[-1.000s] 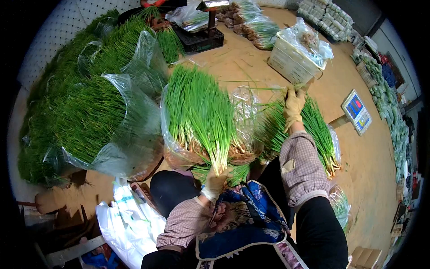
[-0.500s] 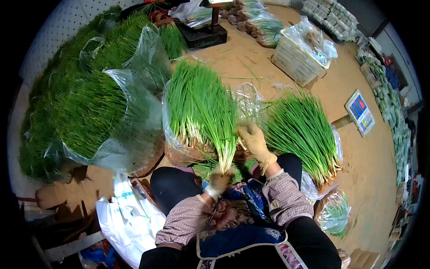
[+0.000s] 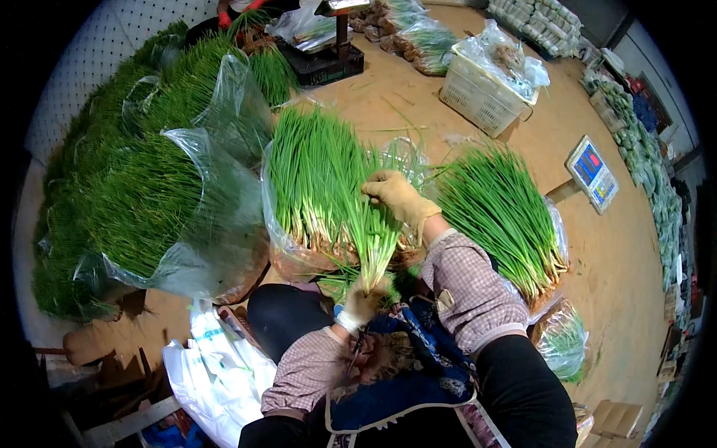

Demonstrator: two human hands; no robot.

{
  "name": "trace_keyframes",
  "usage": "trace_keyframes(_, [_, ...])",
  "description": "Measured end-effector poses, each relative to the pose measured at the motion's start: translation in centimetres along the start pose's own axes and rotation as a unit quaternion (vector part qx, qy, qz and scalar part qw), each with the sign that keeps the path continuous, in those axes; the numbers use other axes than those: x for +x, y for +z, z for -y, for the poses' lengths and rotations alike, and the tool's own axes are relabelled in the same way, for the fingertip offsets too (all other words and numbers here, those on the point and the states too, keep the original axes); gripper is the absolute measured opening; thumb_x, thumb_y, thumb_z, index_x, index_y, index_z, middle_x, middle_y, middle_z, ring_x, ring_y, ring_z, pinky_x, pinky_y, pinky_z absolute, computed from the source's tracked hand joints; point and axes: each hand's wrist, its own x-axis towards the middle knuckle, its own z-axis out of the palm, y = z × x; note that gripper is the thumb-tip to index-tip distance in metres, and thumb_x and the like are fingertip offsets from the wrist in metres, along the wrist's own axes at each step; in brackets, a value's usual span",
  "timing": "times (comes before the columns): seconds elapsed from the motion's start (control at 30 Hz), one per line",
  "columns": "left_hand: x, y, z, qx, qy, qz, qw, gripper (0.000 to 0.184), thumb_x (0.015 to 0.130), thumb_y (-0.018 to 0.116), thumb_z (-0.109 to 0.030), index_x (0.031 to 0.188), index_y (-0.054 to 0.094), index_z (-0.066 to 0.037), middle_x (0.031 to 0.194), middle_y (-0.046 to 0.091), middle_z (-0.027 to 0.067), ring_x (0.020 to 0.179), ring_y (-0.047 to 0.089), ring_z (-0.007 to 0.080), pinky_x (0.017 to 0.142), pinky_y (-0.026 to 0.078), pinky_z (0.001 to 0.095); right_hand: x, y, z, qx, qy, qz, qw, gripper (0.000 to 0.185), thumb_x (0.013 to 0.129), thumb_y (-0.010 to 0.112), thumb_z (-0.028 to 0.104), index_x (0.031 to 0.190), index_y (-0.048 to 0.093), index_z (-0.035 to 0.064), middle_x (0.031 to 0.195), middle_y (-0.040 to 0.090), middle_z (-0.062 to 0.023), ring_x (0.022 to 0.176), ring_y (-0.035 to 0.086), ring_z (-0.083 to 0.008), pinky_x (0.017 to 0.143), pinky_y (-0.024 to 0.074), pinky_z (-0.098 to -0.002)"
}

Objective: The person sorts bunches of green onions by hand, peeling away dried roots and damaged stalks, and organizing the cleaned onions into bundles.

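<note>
My left hand (image 3: 363, 300), in a soiled glove, is closed round the root end of a bunch of spring onions (image 3: 379, 250) whose leaves point away from me. My right hand (image 3: 399, 196), in a tan glove, lies over that bunch's green leaves, fingers curled in a pinch on them; the exact grip is partly hidden. Just beyond, a clear bag of spring onions (image 3: 310, 175) stands in front of my lap. To the right lies a large pile of spring onions (image 3: 497, 216) on plastic, roots towards me.
Big plastic bags of greens (image 3: 149, 201) fill the left. A crate (image 3: 485, 89), a scale display (image 3: 594, 175) and a black platform scale (image 3: 328, 63) stand farther off. White plastic bags (image 3: 216, 373) lie by my left knee. Another person's red-gloved hand (image 3: 224, 20) shows at top left.
My right hand has moved up and left, from beside the bunch to over its leaves. My left hand keeps hold of the root end. The view has shifted slightly.
</note>
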Motion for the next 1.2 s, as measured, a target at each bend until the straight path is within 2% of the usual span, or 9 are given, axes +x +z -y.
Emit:
trace_keyframes(0.17, [0.9,0.1,-2.7,-0.080,-0.063,-0.012,0.995,0.023,0.091,0.049,-0.019,0.104,0.050,0.000,0.100,0.062,0.0101,0.078,0.062,0.0147,0.066,0.049,0.0254,-4.0,0.0,1.0,0.046,-0.029,-0.049,0.997,0.021,0.080,0.063,0.015,0.084,0.059,-0.0047,0.076,0.060,-0.0079,0.064,0.053,-0.0124,0.058,0.0430,-0.0254])
trace_keyframes(0.3, [0.7,0.5,-3.8,-0.165,-0.079,-0.060,0.981,0.016,0.087,0.055,-0.013,0.096,0.057,0.000,0.087,0.062,0.0067,0.068,0.059,0.0119,0.059,0.047,0.0224,-9.5,1.6,1.0,-0.338,-0.218,-0.011,0.916,0.022,0.081,0.063,0.020,0.096,0.062,0.0040,0.081,0.062,-0.0082,0.073,0.058,-0.0156,0.064,0.0459,-0.0278])
trace_keyframes(0.43, [0.4,-0.8,-0.7,-0.243,-0.140,-0.045,0.959,0.023,0.088,0.051,-0.018,0.103,0.054,-0.001,0.084,0.058,0.0028,0.067,0.056,0.0105,0.058,0.046,0.0224,-11.3,2.1,-4.7,-0.340,-0.458,0.125,0.812,0.023,0.073,0.067,0.011,0.095,0.062,0.0071,0.087,0.063,-0.0098,0.080,0.061,-0.0252,0.068,0.0491,-0.0330])
trace_keyframes(0.67, [0.6,0.2,-4.4,-0.326,-0.150,-0.062,0.931,0.031,0.083,0.054,-0.022,0.106,0.053,-0.001,0.087,0.059,0.0057,0.068,0.058,0.0124,0.054,0.045,0.0217,-13.9,2.1,-0.7,-0.301,-0.314,0.166,0.885,0.019,0.082,0.060,0.008,0.100,0.059,0.0024,0.087,0.063,-0.0089,0.080,0.060,-0.0181,0.070,0.0481,-0.0291])
trace_keyframes(0.7, [0.7,-0.1,-3.7,-0.284,-0.158,-0.046,0.945,0.031,0.082,0.057,-0.020,0.106,0.053,-0.001,0.088,0.060,0.0073,0.066,0.058,0.0134,0.052,0.044,0.0222,-14.2,2.4,0.2,-0.012,-0.066,0.121,0.990,0.016,0.088,0.053,0.013,0.097,0.057,0.0011,0.086,0.063,-0.0069,0.079,0.059,-0.0162,0.070,0.0471,-0.0283])
trace_keyframes(0.83, [0.5,-1.1,-2.0,-0.220,-0.150,0.027,0.963,0.027,0.088,0.054,-0.017,0.108,0.050,-0.001,0.100,0.061,0.0133,0.080,0.059,0.0170,0.071,0.050,0.0286,-11.8,0.6,4.6,0.208,-0.160,-0.088,0.961,0.019,0.090,0.048,0.018,0.100,0.053,0.0025,0.087,0.062,-0.0081,0.081,0.059,-0.0158,0.077,0.0463,-0.0247])
trace_keyframes(0.97, [0.2,0.0,-3.8,-0.157,-0.166,-0.030,0.973,0.040,0.081,0.062,-0.026,0.108,0.050,0.000,0.085,0.059,0.0074,0.072,0.059,0.0172,0.062,0.048,0.0266,-7.4,-5.3,6.6,0.307,-0.273,-0.223,0.884,0.020,0.088,0.054,0.017,0.097,0.051,-0.0007,0.087,0.061,-0.0108,0.080,0.061,-0.0199,0.075,0.0521,-0.0320])
trace_keyframes(1.13, [0.4,-0.3,-3.3,-0.210,-0.121,0.010,0.970,0.042,0.082,0.061,-0.026,0.112,0.047,0.000,0.092,0.059,0.0098,0.081,0.059,0.0183,0.071,0.049,0.0302,-5.2,-5.9,2.1,-0.184,0.042,-0.217,0.958,0.066,0.080,0.063,0.030,0.128,0.035,-0.0047,0.099,0.060,-0.0193,0.078,0.060,-0.0259,0.059,0.0517,-0.0337])
trace_keyframes(1.2, [0.3,0.0,-3.8,-0.205,-0.131,-0.003,0.970,0.040,0.082,0.059,-0.026,0.111,0.048,-0.002,0.097,0.061,0.0128,0.077,0.059,0.0166,0.071,0.048,0.0288,-4.5,-5.1,-2.6,-0.237,-0.054,-0.065,0.968,0.052,0.082,0.059,0.035,0.116,0.049,-0.0035,0.096,0.062,-0.0174,0.069,0.060,-0.0210,0.054,0.0503,-0.0318])
